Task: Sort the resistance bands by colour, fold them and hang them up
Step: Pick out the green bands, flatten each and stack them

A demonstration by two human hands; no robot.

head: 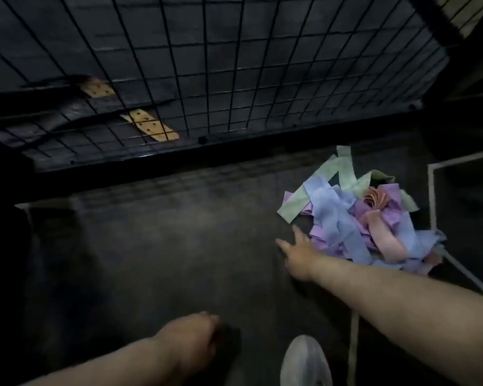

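A tangled pile of resistance bands [354, 218], green, blue, purple and pink, lies on the dark floor [151, 246] to the right, just in front of a black wire grid panel [234, 79]. The right hand [296, 256] reaches to the pile's near left edge, fingers straight and spread, gripping nothing. The left hand [190, 338] hangs low at the left, its fingers turned away and blurred, so its grip cannot be told. A white shoe [304, 363] shows at the bottom.
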